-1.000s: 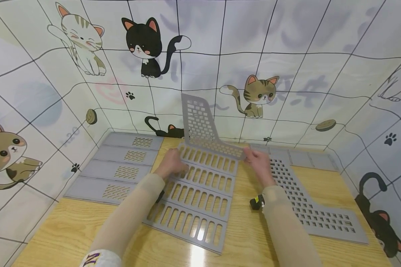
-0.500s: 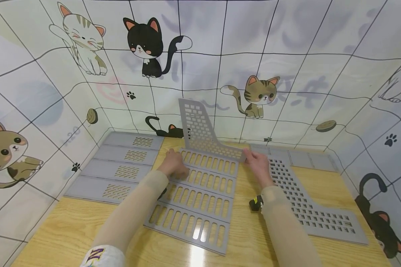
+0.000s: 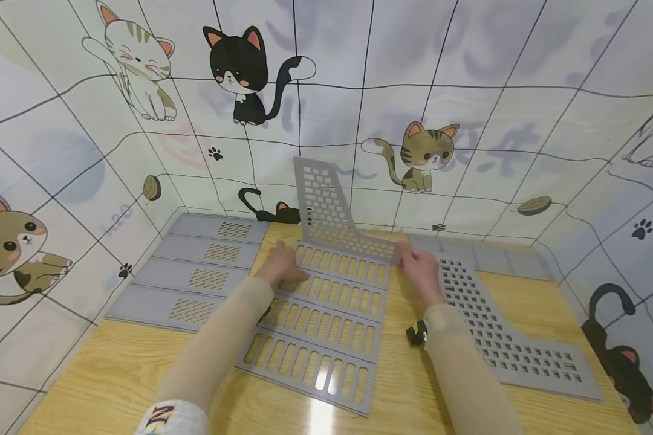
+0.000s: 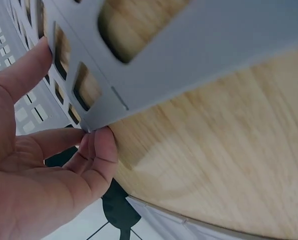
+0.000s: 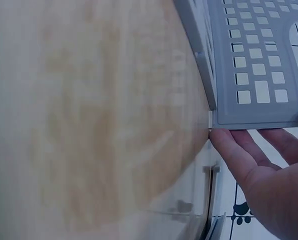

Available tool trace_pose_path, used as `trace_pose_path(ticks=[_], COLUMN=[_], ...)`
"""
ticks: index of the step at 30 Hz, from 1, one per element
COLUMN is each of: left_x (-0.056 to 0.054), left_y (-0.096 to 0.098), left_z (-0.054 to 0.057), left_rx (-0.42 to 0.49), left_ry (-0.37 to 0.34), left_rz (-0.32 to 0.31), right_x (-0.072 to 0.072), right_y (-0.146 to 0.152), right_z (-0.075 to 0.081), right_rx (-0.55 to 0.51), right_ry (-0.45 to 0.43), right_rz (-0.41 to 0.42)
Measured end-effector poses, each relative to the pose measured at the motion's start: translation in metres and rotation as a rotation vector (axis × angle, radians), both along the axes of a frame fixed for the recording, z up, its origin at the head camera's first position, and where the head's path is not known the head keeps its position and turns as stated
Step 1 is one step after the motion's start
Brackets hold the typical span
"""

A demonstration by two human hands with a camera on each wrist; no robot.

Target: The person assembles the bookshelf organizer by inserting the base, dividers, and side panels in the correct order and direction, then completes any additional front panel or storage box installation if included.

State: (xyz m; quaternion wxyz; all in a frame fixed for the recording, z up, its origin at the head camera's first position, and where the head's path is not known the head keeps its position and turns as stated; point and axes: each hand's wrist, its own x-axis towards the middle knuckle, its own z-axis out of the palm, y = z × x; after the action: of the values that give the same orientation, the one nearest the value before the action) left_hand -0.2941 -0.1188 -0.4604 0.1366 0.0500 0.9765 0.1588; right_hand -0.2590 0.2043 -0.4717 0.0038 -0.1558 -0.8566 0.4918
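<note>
A grey panel [image 3: 299, 385] with rows of long rounded slots lies on the wooden table, divided by crosswise fold lines. My left hand [image 3: 283, 264] grips its left edge near the back, thumb over the slotted face and fingers curled at the rim; the left wrist view shows this panel [image 4: 189, 60] close up. Behind it a thin grey L-shaped panel [image 3: 303, 202], full of small rectangular holes, stands upright. Its low right end is pinched by my right hand [image 3: 421, 272]. In the right wrist view, the fingers [image 5: 234, 150] touch the L-shaped panel [image 5: 264, 115] along its edge.
On the left lies a flat grey panel [image 3: 158, 278] with diagonal slits. A second L-shaped perforated panel [image 3: 590, 386] lies at right, a plain grey panel [image 3: 514, 263] behind it. A cat-print tiled sheet [image 3: 326, 121] surrounds the table [image 3: 114, 362].
The upright L-shaped panel has dropped slightly at its top. The slotted panel's front right corner has shifted a little to the right. Both hands keep nearly the same places.
</note>
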Motion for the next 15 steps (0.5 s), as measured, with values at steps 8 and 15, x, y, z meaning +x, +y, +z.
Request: trace_pose_path(ticks=[8,15], left_x=[0.002,0.002], left_y=[0.001,-0.001], left_z=[0.002,0.000], left_rx=[-0.004,-0.048], left_ry=[0.005,0.027], left_rz=[-0.007,-0.052], right_x=[-0.001,0.000], right_y=[-0.010,-0.020], right_z=[0.001,-0.001], right_rx=[-0.037,0.021], right_ry=[0.007,0.052], right_rz=[0.007,0.066])
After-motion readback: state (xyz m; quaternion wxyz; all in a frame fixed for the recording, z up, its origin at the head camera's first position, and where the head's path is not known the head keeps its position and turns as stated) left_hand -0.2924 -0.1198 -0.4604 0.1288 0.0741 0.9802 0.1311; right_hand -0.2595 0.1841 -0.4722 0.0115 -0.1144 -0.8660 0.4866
